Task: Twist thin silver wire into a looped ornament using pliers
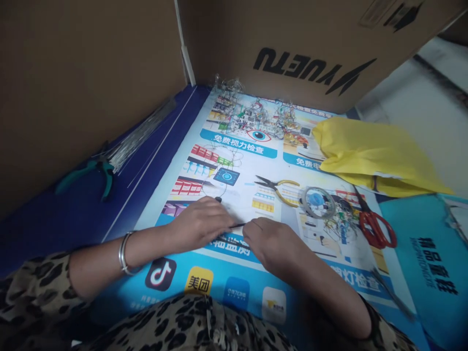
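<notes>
A thin dark strip (237, 225) stretches between my two hands above the printed poster sheet (252, 175); its exact kind I cannot make out. My left hand (204, 222) has its fingers closed on one end of the strip, and a small dark tip (218, 199) shows beyond its knuckles. Fingers curled, my right hand (268, 239) pinches the other end. A thin wire loop (215, 190) lies just past the left hand. Beyond the right hand are yellow-handled pliers (288, 187), jaws apart, and a roll of clear tape (302, 202).
Red-handled scissors (376, 226), a yellow bag (380, 151) and a teal bag (435, 273) lie right. Tangled wire pieces (256, 114) sit at the back. On the left are teal-handled pliers (106, 178) and a wire bundle (141, 134). Cardboard walls (226, 53) stand behind.
</notes>
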`<state>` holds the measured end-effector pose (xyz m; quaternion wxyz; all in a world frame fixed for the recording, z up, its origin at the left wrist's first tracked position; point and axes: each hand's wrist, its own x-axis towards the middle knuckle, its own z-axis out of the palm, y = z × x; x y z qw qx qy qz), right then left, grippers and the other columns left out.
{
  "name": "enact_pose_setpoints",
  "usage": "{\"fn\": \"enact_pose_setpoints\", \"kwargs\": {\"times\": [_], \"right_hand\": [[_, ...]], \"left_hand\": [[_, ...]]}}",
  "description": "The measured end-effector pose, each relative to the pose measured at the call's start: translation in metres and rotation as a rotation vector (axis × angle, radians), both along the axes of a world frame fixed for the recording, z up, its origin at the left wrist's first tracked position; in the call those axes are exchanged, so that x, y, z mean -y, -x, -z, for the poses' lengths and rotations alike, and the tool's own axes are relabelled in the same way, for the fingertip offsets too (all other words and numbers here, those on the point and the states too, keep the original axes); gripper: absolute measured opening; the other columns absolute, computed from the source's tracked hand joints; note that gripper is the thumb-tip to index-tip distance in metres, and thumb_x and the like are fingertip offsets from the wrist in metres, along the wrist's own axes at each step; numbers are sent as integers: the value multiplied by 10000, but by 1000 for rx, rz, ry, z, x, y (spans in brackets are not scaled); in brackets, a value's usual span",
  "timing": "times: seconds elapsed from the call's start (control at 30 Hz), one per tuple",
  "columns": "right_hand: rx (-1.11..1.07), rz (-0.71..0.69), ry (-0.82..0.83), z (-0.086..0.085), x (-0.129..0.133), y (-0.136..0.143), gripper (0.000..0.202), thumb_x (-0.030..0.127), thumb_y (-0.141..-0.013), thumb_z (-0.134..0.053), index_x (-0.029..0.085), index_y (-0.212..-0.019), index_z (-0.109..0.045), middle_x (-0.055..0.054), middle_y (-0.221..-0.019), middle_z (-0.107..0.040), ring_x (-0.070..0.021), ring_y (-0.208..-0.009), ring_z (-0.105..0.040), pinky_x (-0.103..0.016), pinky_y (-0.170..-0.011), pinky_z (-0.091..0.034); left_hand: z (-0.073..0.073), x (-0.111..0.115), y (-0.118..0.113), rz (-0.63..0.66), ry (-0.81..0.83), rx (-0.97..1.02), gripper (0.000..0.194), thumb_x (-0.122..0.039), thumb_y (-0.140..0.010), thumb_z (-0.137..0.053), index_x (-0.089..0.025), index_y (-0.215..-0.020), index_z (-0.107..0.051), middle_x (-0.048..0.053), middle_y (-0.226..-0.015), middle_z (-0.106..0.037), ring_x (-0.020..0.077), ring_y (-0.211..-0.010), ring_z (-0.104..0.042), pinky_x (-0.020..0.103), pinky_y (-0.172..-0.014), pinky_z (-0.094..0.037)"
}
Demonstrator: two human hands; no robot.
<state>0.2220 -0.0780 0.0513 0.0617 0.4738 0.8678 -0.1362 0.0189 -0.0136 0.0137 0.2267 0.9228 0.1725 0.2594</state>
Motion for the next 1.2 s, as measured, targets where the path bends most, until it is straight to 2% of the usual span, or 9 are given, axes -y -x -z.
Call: {"fn": "enact_pose_setpoints", "kwargs": {"times": [0.13,0.27,0.37,0.47,0.57,0.63,0.73,0.9,1.2], "right_hand": [[21,-6,-54,-5,-1,1,169,129,-867,-385,161,-824,-545,-40,-749,-571,-151,-684,-493,-270,-585,-314],[68,19,-97,-21,1,3,152,82,-839,-404,155,-830,-537,-54,-787,-583,-165,-721,-511,-270,-601,-332],[118,88,-136,-34,-8,2,146,77,-834,-417,158,-840,-538,-58,-807,-590,-165,-748,-531,-263,-607,-337],[125,226,-242,-42,-30,-6,164,112,-862,-391,178,-830,-538,-40,-794,-602,-159,-743,-552,-259,-597,-330],[149,372,-340,-43,-58,-16,195,184,-896,-369,185,-822,-549,-43,-810,-613,-162,-747,-567,-255,-579,-319],[170,410,-377,-40,-73,-20,215,201,-901,-372,187,-803,-563,-49,-835,-607,-164,-784,-567,-250,-590,-325],[201,381,-391,-30,-85,-20,183,153,-876,-408,190,-823,-579,-48,-858,-599,-164,-823,-559,-246,-615,-342],[241,311,-370,-12,-89,-14,163,85,-829,-444,177,-852,-577,-58,-855,-591,-176,-851,-536,-255,-660,-364],[222,353,-405,-9,-90,-16,184,87,-850,-413,196,-890,-556,-49,-877,-583,-179,-864,-528,-248,-633,-378]], "left_hand": [[-5,7,-3,-6,-138,-163,204,-182,-894,-412,-176,-921,-615,34,-771,-649,158,-766,-568,317,-739,-413],[-17,8,-12,-23,-290,-329,182,-165,-879,-439,-171,-855,-619,24,-708,-600,171,-723,-535,323,-683,-376],[-36,-5,-27,-62,-409,-410,145,-162,-849,-503,-168,-741,-599,32,-690,-583,177,-714,-521,327,-666,-353],[-55,-27,-49,-136,-534,-422,74,-154,-819,-553,-156,-756,-592,48,-747,-595,206,-779,-520,340,-679,-343],[-62,-45,-68,-245,-584,-383,75,-140,-826,-537,-143,-775,-592,60,-767,-593,220,-797,-518,345,-677,-342],[-58,-52,-75,-308,-573,-355,98,-125,-835,-514,-139,-775,-590,63,-755,-589,219,-788,-520,347,-671,-346],[-42,-57,-79,-359,-522,-343,104,-113,-838,-498,-139,-794,-589,69,-770,-591,223,-794,-527,352,-667,-352],[-21,-60,-77,-330,-462,-382,70,-100,-812,-523,-134,-803,-583,63,-759,-592,220,-779,-532,360,-687,-362],[-15,-71,-76,-345,-490,-290,56,-135,-828,-522,-140,-821,-577,56,-799,-585,213,-799,-507,361,-723,-374]]}}
